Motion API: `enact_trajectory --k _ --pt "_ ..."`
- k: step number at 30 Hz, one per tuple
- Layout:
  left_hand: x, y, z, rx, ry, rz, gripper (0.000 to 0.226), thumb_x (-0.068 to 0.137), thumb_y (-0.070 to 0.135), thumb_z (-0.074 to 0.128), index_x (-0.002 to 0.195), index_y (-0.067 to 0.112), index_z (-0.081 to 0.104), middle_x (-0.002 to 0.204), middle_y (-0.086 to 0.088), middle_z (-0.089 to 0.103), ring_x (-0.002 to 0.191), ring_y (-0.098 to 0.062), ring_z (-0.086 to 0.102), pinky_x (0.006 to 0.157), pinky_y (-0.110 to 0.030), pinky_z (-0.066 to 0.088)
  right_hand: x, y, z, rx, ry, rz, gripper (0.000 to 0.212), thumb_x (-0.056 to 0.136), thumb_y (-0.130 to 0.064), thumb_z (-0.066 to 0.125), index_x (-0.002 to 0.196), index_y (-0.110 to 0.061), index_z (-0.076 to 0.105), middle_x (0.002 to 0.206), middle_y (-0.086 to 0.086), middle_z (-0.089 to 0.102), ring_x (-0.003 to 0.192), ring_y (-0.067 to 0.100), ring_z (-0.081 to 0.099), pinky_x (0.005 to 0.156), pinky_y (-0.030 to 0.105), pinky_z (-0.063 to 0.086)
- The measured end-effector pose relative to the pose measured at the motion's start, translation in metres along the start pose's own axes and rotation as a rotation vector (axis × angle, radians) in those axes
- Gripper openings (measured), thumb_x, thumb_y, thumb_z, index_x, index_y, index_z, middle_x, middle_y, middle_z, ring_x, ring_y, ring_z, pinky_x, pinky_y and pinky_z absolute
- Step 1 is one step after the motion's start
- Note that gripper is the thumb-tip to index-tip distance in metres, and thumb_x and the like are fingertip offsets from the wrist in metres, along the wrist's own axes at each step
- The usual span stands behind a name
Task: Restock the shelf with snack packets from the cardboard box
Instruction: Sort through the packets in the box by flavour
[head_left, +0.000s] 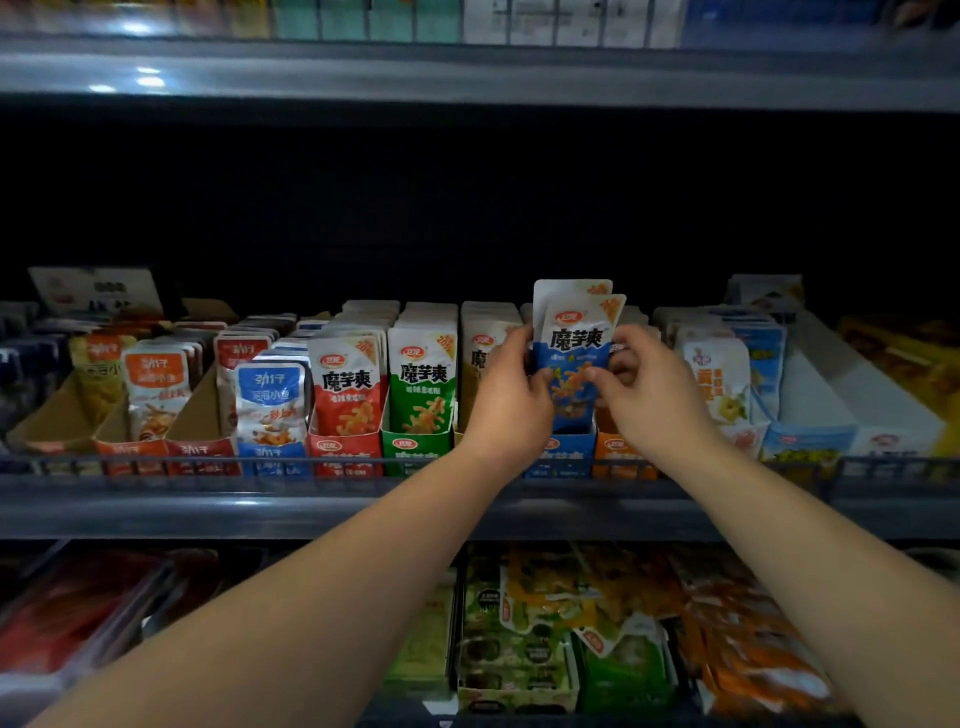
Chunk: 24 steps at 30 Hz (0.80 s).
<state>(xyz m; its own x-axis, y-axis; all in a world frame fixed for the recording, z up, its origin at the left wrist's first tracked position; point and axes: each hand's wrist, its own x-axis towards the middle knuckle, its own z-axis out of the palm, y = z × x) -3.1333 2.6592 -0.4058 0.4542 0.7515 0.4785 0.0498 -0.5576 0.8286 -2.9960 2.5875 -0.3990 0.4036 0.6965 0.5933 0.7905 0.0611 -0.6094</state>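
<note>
Blue snack packets (574, 343) | gripped between left hand (511, 397) and right hand (652, 392) | tops protruding

Head view, mid shelf (260, 512). L hand (506, 397) and R hand (652, 397) grip a few blue-and-white packets (576, 338) from either side. The packets are upright, w/ lower ends at the mouth of a blue box (563, 454) at the shelf front and tops above the neighbouring rows. Fingers of both hands curl round the packets' edges. Further left: green packets (423, 384), then red packets (345, 387), each row in its own box. Just right of the blue box: an orange box (621, 460), partly hidden by the R hand. A wire rail (156, 462) runs along the front. The lower shelf (519, 696) holds mixed bags, blurred.
</note>
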Motion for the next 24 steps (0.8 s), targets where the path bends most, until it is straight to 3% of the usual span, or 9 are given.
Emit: enact_trajectory --k 2,4,6,8,9,12,16,21,24 --pt "-0.003 -0.004 -0.001 0.121 -0.002 -0.019 0.033 0.105 0.009 0.052 0.136 0.021 0.051 0.134 -0.002 0.054 0.115 -0.01 0.057 0.084 -0.013 0.051 -0.001 0.002 0.002 -0.039 -0.057 0.026 0.022 0.096 -0.022 0.064 0.114 -0.022 0.052 0.08 -0.014 0.06 0.075 0.003 0.061 0.06 0.017 0.047" --pt "-0.007 -0.011 -0.003 0.332 0.001 -0.041 0.034 0.103 0.013 0.056 0.137 0.015 0.053 0.135 -0.006 0.048 0.12 -0.021 0.052 0.098 -0.027 0.047 -0.004 0.004 0.003 -0.098 -0.159 0.056 0.015 0.096 -0.024 0.064 0.102 -0.021 0.051 0.076 -0.014 0.056 0.07 0.005 0.057 0.053 0.013 0.035" --pt "-0.01 -0.015 -0.005 0.513 -0.014 -0.049 0.041 0.102 0.02 0.06 0.141 0.01 0.053 0.136 -0.009 0.045 0.126 -0.028 0.046 0.105 -0.038 0.044 -0.007 0.003 0.004 -0.129 -0.234 0.089 0.017 0.095 -0.028 0.066 0.105 -0.021 0.055 0.085 -0.014 0.058 0.087 0.015 0.062 0.058 0.013 0.035" --pt "-0.012 -0.017 -0.007 0.626 -0.044 -0.032 0.043 0.102 0.024 0.059 0.142 0.01 0.052 0.134 -0.012 0.047 0.126 -0.032 0.045 0.106 -0.043 0.045 -0.009 -0.001 0.002 -0.145 -0.226 0.092 0.042 0.094 -0.031 0.067 0.131 -0.018 0.051 0.109 -0.007 0.062 0.113 0.024 0.06 0.074 0.013 0.039" --pt "-0.013 -0.018 -0.007 0.676 -0.063 -0.025 0.043 0.102 0.026 0.058 0.142 0.011 0.051 0.134 -0.013 0.048 0.125 -0.033 0.046 0.105 -0.044 0.045 -0.009 -0.003 0.002 -0.143 -0.193 0.097 0.06 0.093 -0.032 0.069 0.144 -0.017 0.041 0.125 -0.001 0.061 0.123 0.026 0.055 0.083 0.017 0.039" --pt "-0.015 -0.019 -0.008 0.78 -0.089 -0.007 0.04 0.102 0.031 0.054 0.138 0.013 0.052 0.134 -0.014 0.051 0.123 -0.034 0.049 0.1 -0.044 0.047 -0.006 -0.005 -0.002 -0.081 -0.145 0.047 0.092 0.088 -0.029 0.076 0.157 -0.029 0.015 0.145 0.007 0.052 0.121 0.023 0.058 0.085 0.024 0.044" --pt "-0.019 -0.02 -0.01 0.747 -0.077 -0.012 0.036 0.102 0.036 0.054 0.129 0.012 0.057 0.126 -0.012 0.056 0.117 -0.032 0.054 0.094 -0.042 0.048 0.001 0.0 -0.002 -0.23 -0.245 0.003 0.098 0.083 -0.027 0.08 0.156 -0.036 0.016 0.13 0.018 0.06 0.109 0.033 0.062 0.061 0.017 0.037" --pt "-0.02 -0.02 -0.01 0.672 -0.054 -0.037 0.041 0.099 0.038 0.06 0.131 0.013 0.061 0.127 -0.008 0.059 0.116 -0.029 0.058 0.094 -0.041 0.053 0.01 -0.001 0.004 -0.37 -0.249 -0.052 0.085 0.082 -0.028 0.081 0.149 -0.027 0.029 0.113 0.012 0.064 0.087 0.021 0.061 0.068 0.032 0.045" --pt "-0.015 -0.014 -0.013 0.612 -0.062 -0.121 0.05 0.096 0.038 0.067 0.137 0.012 0.057 0.135 -0.009 0.056 0.12 -0.03 0.058 0.097 -0.04 0.052 0.017 -0.003 0.008 -0.503 -0.225 -0.122 0.078 0.083 -0.031 0.079 0.145 -0.022 0.033 0.116 0.01 0.063 0.098 0.025 0.06 0.071 0.033 0.045"
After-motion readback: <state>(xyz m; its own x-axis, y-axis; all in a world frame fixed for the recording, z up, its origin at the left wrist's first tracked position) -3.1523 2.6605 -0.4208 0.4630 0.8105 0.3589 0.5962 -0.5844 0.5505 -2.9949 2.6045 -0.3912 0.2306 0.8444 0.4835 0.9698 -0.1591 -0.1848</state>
